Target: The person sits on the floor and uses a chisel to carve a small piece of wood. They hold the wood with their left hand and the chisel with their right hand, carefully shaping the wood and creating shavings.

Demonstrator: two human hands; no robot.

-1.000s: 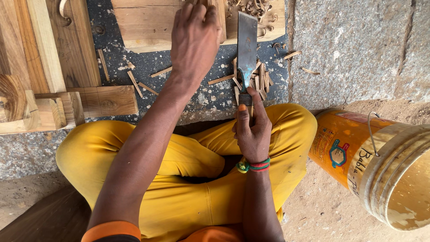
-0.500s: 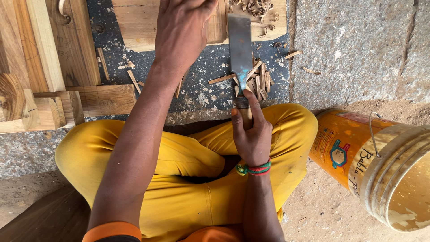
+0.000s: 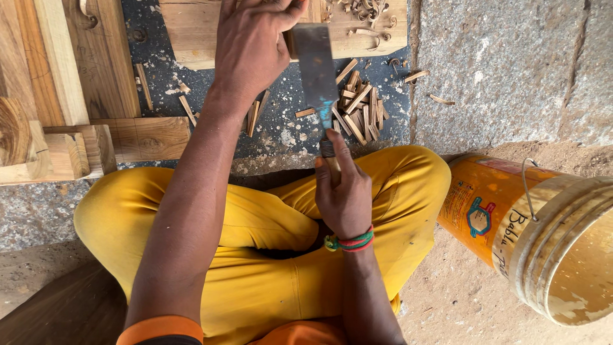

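My right hand grips the wooden handle of a wide flat chisel, its steel blade pointing away from me towards a pale wooden board lying on the ground. My left hand reaches forward over that board, fingers curled against the blade's far end and a small piece of wood there; what sits under the fingers is hidden. A pile of wood chips lies just right of the blade. I sit cross-legged in yellow trousers.
Stacked timber pieces and planks lie at the left. An orange plastic bucket lies tilted at the right on sandy ground. A grey stone slab fills the upper right. Curled shavings rest on the board's far end.
The chisel has moved forward and up, its blade now reaching the board. My left hand has drawn in to meet the blade's end. My right hand followed, gripping the handle.
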